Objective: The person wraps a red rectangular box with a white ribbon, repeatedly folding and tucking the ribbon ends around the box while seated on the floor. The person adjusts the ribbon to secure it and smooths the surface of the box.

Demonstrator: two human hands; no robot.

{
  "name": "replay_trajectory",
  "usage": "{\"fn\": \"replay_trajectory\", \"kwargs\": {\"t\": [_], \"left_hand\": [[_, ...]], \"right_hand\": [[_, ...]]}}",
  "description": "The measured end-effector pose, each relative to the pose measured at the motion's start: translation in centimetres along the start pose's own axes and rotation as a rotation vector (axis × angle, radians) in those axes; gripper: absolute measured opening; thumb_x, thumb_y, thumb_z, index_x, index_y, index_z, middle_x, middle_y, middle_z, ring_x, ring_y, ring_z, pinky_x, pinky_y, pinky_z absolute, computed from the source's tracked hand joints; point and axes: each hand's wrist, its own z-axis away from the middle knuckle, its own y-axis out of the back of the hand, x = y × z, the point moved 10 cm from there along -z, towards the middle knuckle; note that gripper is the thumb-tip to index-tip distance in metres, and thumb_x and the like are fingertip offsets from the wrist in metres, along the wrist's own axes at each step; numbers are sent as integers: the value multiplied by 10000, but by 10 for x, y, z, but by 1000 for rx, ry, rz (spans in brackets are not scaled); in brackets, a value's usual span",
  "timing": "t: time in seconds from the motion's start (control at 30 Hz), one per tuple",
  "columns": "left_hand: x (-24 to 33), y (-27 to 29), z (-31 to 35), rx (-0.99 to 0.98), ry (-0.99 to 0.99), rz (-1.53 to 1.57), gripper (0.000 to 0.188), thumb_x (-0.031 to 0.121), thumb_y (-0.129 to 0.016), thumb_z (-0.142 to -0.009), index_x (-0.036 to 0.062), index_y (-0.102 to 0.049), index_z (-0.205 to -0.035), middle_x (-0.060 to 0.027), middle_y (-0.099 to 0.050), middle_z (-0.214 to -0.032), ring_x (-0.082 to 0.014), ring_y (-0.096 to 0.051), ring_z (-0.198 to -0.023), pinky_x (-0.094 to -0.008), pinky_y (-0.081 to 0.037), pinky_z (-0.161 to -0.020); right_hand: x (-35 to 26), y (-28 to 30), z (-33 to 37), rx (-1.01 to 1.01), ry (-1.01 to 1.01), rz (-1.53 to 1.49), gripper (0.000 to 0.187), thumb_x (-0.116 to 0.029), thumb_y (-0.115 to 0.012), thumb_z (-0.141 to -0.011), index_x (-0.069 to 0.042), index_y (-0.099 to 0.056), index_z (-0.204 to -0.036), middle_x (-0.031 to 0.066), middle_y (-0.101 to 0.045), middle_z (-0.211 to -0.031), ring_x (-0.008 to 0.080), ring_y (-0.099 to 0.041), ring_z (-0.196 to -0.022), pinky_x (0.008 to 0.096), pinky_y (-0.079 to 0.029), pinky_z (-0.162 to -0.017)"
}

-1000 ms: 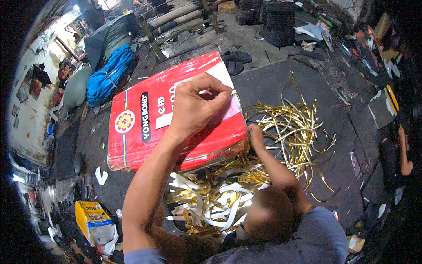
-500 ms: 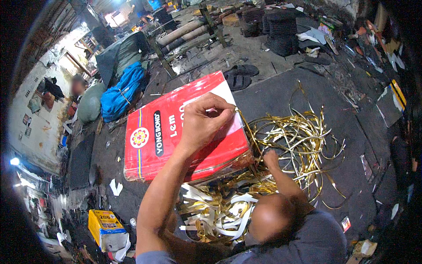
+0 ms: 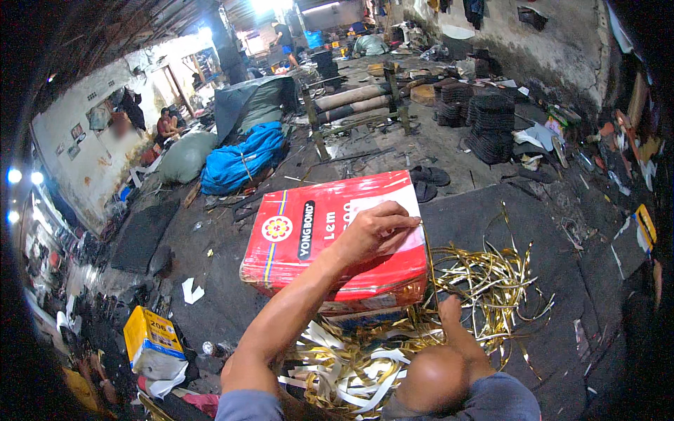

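My left hand (image 3: 379, 230) is above the right end of a red carton (image 3: 319, 242), its thumb and fingertips pinched on the end of a thin gold strip (image 3: 429, 261). The strip runs down past the carton's right edge toward my right hand (image 3: 450, 306). That hand is low beside the carton, its fingers curled and partly hidden; it seems to be on the same strip. A tangled heap of narrow gold strips (image 3: 502, 281) lies just right of it. Wider white and gold strips (image 3: 351, 372) are piled between my arms, in front of the carton.
Dark sandals (image 3: 428, 179) lie behind the carton. A blue bundle (image 3: 246, 156) and a pale sack (image 3: 188, 158) are at far left, a yellow box (image 3: 153, 337) at near left. Stacked black pieces (image 3: 487, 126) stand at the back right. Two people are in the background.
The view has tilted up, showing more of the room, so the carton and hands sit lower. Both hands keep about the same places by the carton, the left still pinching the strip.
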Motion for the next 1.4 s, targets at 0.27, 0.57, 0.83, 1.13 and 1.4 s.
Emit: {"fn": "replay_trajectory", "kwargs": {"t": [0.27,0.57,0.83,1.13,1.4], "left_hand": [[-7,-3,17,9,-21,-98,240,22,-723,-887,48,-774,-1121,-147,-718,-1013,-321,-696,-961,-419,-577,-836],[-1,-12,18,-169,-6,-463,514,481,-519,-1056,163,-617,-1448,-142,-551,-1532,-412,-361,-1506,-520,-307,-1230],[119,-59,91,113,-296,-504,233,219,-743,-777,92,-694,-966,-67,-653,-967,-229,-687,-892,-354,-572,-717],[-67,-212,468,-433,1294,-419,310,348,-763,-903,41,-760,-946,-241,-747,-944,-424,-754,-873,-526,-607,-766],[13,-172,281,-972,844,-378,294,315,-692,-943,63,-776,-1067,-152,-720,-1199,-355,-692,-1110,-500,-590,-902]], "right_hand": [[0,5,8,-75,139,27,466,-248,-725,-896,58,-613,-1230,310,-674,-1211,482,-652,-1149,527,-533,-1000],[29,30,-3,38,154,418,168,-118,-613,-964,-18,-748,-960,231,-762,-1000,417,-765,-943,523,-634,-795],[98,33,30,-320,-447,-1025,200,-252,-657,-950,-61,-604,-975,46,-495,-725,137,-436,-461,313,-315,-376],[182,215,24,454,157,-516,208,-216,-666,-1006,-39,-700,-1109,80,-658,-873,227,-653,-769,393,-538,-720],[-126,327,189,-338,499,-699,266,-134,-697,-969,-41,-680,-1217,62,-732,-1112,151,-682,-1031,328,-533,-932]]}}
